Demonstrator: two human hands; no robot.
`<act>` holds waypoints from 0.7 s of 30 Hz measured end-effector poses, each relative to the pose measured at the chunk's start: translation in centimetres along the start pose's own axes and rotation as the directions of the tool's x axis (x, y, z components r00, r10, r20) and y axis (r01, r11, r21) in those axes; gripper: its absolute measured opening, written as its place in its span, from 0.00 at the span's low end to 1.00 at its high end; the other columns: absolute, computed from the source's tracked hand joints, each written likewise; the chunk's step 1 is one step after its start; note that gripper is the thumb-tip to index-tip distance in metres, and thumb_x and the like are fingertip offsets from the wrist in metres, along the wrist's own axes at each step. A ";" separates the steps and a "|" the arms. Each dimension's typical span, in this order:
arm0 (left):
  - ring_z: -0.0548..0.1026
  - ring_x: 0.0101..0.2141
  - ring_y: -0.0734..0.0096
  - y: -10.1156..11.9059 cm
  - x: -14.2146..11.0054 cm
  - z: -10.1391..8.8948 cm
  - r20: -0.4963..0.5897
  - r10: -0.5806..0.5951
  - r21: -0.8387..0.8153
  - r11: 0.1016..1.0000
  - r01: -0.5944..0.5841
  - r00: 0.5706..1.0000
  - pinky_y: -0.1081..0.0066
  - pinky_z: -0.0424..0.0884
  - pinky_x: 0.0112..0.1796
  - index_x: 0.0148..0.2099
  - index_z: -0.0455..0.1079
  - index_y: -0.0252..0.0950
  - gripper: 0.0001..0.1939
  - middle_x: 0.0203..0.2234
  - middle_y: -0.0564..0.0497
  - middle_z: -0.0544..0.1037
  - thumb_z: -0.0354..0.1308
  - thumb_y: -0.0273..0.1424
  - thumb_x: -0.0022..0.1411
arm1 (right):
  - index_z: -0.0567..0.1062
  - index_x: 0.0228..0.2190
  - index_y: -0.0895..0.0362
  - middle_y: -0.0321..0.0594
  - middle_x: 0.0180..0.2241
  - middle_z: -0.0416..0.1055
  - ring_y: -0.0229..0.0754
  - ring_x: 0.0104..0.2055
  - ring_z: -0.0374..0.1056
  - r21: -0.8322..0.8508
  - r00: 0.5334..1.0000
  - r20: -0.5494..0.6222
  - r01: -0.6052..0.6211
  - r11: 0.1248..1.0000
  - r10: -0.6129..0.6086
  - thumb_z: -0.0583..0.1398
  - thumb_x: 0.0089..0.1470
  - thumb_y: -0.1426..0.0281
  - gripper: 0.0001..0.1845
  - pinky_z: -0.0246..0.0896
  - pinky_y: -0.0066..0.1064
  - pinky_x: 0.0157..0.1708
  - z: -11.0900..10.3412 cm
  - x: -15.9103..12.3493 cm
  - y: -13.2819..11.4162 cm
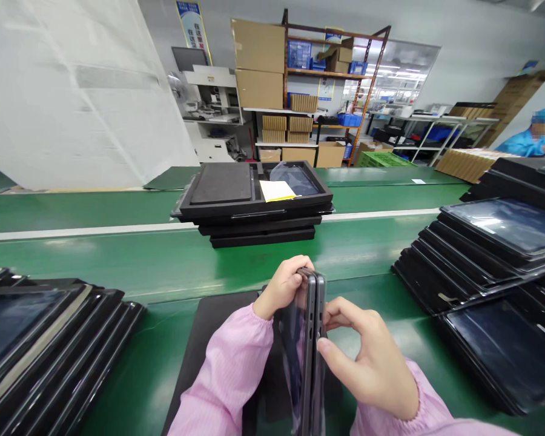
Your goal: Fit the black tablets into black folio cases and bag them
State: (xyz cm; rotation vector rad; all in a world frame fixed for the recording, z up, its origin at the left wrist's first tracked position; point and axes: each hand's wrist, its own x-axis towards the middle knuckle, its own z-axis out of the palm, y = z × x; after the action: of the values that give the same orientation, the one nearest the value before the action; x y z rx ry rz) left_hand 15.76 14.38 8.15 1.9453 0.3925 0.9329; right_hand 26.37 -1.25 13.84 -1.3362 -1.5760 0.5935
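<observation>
Two thin dark tablets (pixel 309 339) stand on edge, face to face, in front of me. Ports show along their upward narrow sides, and clear film hangs loosely at the left face. My left hand (pixel 287 283) is closed over their far top corner, thumb on the left side. From the right, my right hand (pixel 367 354) pinches at the nearer-right tablet, its thumb on the ported edge and its fingers against the outer face. Below them lies a black foam pad (pixel 213 339) on the green bench; my forearms and the tablets partly cover it.
Black foam trays (pixel 254 209) are stacked ahead, with a yellow-edged paper (pixel 277 190) on top. Stacks of tablets in black trays stand at left (pixel 63 345) and right (pixel 485 242). A green conveyor belt (pixel 363 242) runs across. At far right sits a person in blue (pixel 522 143).
</observation>
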 end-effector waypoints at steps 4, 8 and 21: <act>0.61 0.24 0.67 0.0 0.0 0.0 -0.008 -0.009 -0.019 1.000 0.008 1.000 0.65 0.60 0.31 0.25 0.57 0.40 0.40 0.19 0.55 0.61 0.32 0.74 0.50 | 0.71 0.28 0.54 0.34 0.25 0.77 0.39 0.27 0.76 0.031 1.000 -0.007 -0.008 0.999 0.009 0.58 0.51 0.72 0.03 0.72 0.26 0.32 0.1 0.2 0.2; 0.62 0.25 0.67 -0.2 0.0 0.0 -0.020 -0.029 -0.049 0.998 0.028 0.999 0.64 0.61 0.31 0.25 0.58 0.40 0.41 0.19 0.55 0.62 0.33 0.74 0.50 | 0.69 0.24 0.53 0.32 0.21 0.75 0.38 0.23 0.73 0.039 0.998 -0.059 -0.021 0.999 0.024 0.56 0.53 0.71 0.07 0.70 0.25 0.26 0.3 0.7 0.2; 0.64 0.25 0.66 -0.1 0.1 0.1 -0.019 -0.058 -0.033 0.998 0.058 0.998 0.64 0.63 0.31 0.24 0.56 0.40 0.41 0.20 0.53 0.65 0.32 0.75 0.49 | 0.59 0.22 0.52 0.28 0.17 0.59 0.34 0.18 0.57 0.036 0.986 -0.167 0.029 0.999 -0.022 0.53 0.56 0.71 0.12 0.53 0.25 0.19 1.5 1.0 0.7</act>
State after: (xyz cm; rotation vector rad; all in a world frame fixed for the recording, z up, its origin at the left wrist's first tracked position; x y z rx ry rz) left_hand 15.88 14.46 8.06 1.8863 0.4407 0.9169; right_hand 25.38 0.16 12.96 -1.3007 -1.4373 0.4811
